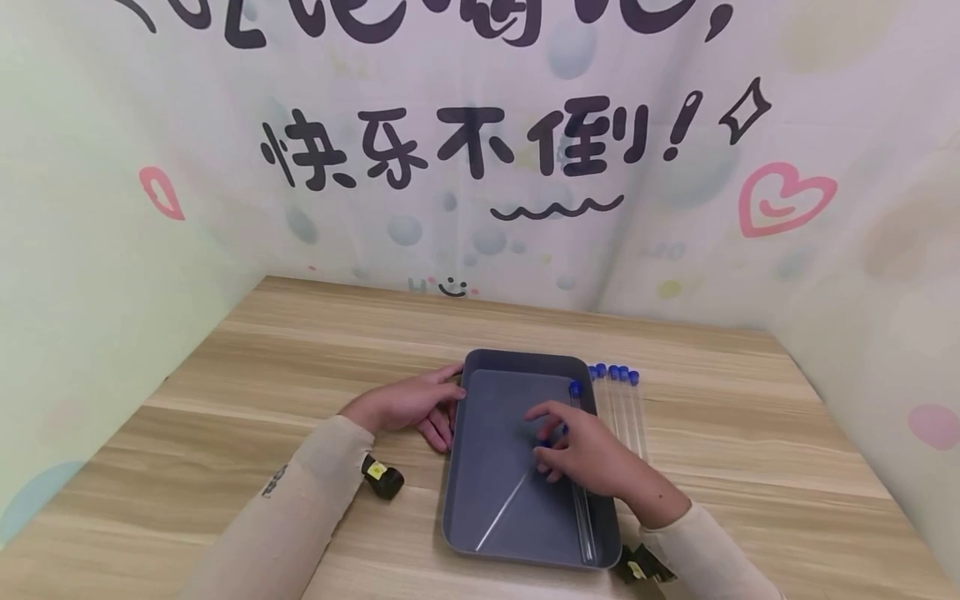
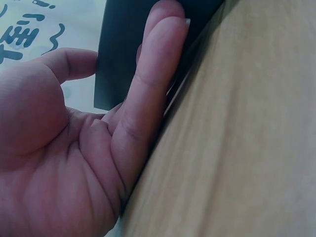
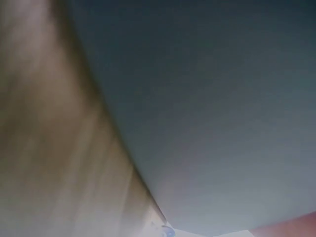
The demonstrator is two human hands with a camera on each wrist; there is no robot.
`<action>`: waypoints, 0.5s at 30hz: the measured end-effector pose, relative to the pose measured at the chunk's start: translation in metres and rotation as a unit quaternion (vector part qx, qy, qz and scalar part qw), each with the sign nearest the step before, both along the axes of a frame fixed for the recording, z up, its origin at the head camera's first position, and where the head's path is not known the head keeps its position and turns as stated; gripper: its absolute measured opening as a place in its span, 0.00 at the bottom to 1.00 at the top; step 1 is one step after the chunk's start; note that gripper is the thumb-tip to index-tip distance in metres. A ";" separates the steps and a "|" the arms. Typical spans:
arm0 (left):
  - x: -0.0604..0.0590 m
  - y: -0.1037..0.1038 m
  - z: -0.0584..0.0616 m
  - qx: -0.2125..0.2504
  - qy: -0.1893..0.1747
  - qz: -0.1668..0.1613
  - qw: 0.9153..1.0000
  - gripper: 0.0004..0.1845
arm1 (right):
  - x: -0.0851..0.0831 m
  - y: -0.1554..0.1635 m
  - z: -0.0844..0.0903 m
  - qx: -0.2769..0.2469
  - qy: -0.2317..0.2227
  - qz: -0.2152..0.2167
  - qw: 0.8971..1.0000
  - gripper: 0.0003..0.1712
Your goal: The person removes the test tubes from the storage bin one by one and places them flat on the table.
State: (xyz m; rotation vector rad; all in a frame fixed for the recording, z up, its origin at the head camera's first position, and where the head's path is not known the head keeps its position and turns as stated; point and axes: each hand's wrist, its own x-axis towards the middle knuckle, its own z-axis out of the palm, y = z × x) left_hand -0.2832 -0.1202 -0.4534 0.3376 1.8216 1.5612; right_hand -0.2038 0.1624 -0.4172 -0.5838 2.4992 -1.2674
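Sleeves (image 1: 303,492) foremost; left hand (image 1: 412,407) spread against tray (image 1: 491,417); tube (image 1: 502,512) under right hand (image 1: 585,450), pinch unclear.

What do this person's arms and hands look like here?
The left hand and right hand wear no gloves. The left sleeve and right sleeve are pale beige; a dark marking is on the left one. A black device with a yellow patch shows near the left cuff.

The tray (image 1: 502,400) offers room from above at its far left. The right hand (image 1: 585,454) and inner tubes (image 1: 582,521) obstruct its right side, a slanting tube (image 1: 501,515) its near half. The left hand (image 1: 412,407) blocks its left wall, outer tubes (image 1: 624,408) its right; tabletop (image 1: 517,325) beyond is free.
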 end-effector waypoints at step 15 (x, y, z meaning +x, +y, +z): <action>-0.001 0.001 -0.001 -0.004 0.002 -0.001 1.000 0.35 | -0.002 -0.001 -0.002 0.023 0.021 -0.011 0.999 0.21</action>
